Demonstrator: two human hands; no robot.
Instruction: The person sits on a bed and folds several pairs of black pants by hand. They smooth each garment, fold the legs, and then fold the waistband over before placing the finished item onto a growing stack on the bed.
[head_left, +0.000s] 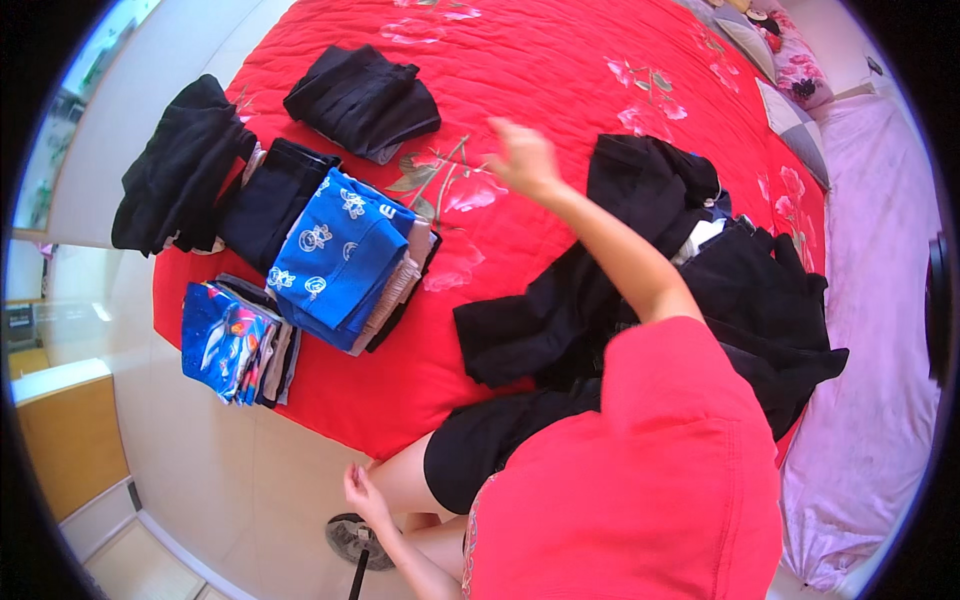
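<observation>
My right hand is raised above the red floral bedspread, its fingers loosely apart and nothing seen in it. Beside my bare knee, near the bed's edge, my left hand is half curled and appears empty. A stack of folded clothes topped by a blue printed garment lies left of my right hand. Folded black garments lie farther up. Dark folded cloth adjoins the blue-topped stack, with a black pile beyond it. A smaller colourful stack sits at the bed's edge. Rumpled black clothes lie under and beside my right arm.
The red bedspread spans the middle, with cushions at the upper right. Pale pink-purple fabric covers a surface along the right. A wooden-faced piece of furniture stands at the lower left, across the pale tiled floor.
</observation>
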